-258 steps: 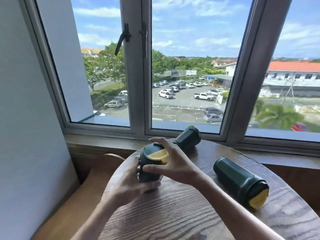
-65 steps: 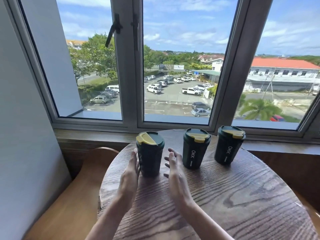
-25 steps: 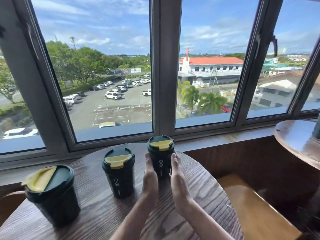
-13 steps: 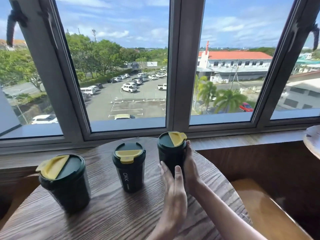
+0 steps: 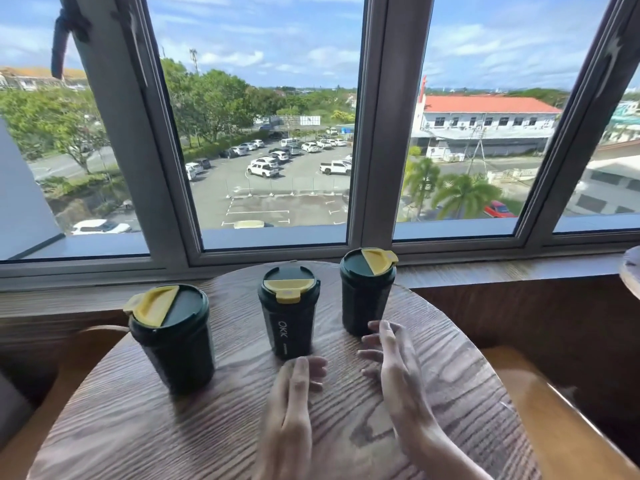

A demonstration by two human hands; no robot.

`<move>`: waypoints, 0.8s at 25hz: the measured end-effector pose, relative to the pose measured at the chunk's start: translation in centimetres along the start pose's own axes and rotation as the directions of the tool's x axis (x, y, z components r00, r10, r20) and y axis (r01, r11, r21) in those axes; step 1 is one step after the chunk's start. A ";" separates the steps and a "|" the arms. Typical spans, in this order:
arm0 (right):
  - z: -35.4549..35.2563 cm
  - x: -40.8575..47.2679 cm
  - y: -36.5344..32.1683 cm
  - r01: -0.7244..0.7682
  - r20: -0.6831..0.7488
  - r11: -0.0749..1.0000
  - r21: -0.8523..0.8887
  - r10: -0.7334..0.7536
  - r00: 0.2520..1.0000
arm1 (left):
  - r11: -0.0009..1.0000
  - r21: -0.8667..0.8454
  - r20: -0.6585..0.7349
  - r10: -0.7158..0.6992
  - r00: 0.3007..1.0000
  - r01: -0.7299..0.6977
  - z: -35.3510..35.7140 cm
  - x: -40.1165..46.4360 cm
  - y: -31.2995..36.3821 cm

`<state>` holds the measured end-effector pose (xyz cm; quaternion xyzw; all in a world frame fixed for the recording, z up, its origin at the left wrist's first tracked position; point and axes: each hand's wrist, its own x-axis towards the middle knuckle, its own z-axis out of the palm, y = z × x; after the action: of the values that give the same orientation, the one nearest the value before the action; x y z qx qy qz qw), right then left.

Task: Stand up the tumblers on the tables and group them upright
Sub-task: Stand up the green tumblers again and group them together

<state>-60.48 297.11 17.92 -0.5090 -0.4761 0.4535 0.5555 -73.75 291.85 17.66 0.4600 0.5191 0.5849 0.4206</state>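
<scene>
Three dark green tumblers with yellow lid flaps stand upright in a row on the round wooden table (image 5: 433,393): the left tumbler (image 5: 173,344), the middle tumbler (image 5: 288,320) marked OKK, and the right tumbler (image 5: 366,296). My left hand (image 5: 289,407) hovers open in front of the middle tumbler, not touching it. My right hand (image 5: 394,368) is open just in front and to the right of the right tumbler, fingers apart and off it.
A wide window (image 5: 277,133) and its wooden sill (image 5: 502,268) run behind the table. Wooden chair seats sit at the left (image 5: 79,362) and right (image 5: 554,427). The edge of a second round table (image 5: 632,271) shows at the far right.
Both hands have come off the right tumbler and drawn back toward me, fingers spread. The view has shifted slightly left. All three tumblers stay upright.
</scene>
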 end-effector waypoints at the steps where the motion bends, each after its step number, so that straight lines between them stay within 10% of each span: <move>1: 0.7 -0.9 -0.3 0.003 0.072 1.000 -0.028 -0.001 0.997 | 1.000 -0.016 -0.079 -0.003 0.997 0.002 -1.4 0.5 -0.2; 6: 5.4 -1.5 -0.2 0.061 0.299 0.997 -0.054 -0.042 0.953 | 1.000 0.019 -0.163 -0.014 0.986 0.018 -3.2 1.9 1.4; 10: 7.5 -0.4 1.0 0.160 0.252 0.985 -0.067 -0.138 0.958 | 1.000 0.007 0.136 0.013 0.991 -0.014 -4.3 4.4 1.7; 20: 6.0 -3.4 1.0 0.197 0.213 0.979 -0.051 -0.182 0.960 | 0.982 0.142 0.107 0.113 0.988 -0.127 -6.3 1.8 0.5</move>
<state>-66.94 294.63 16.84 -0.4305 -0.5938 0.4315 0.5252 -80.28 292.13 18.12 0.5487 0.5113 0.5455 0.3741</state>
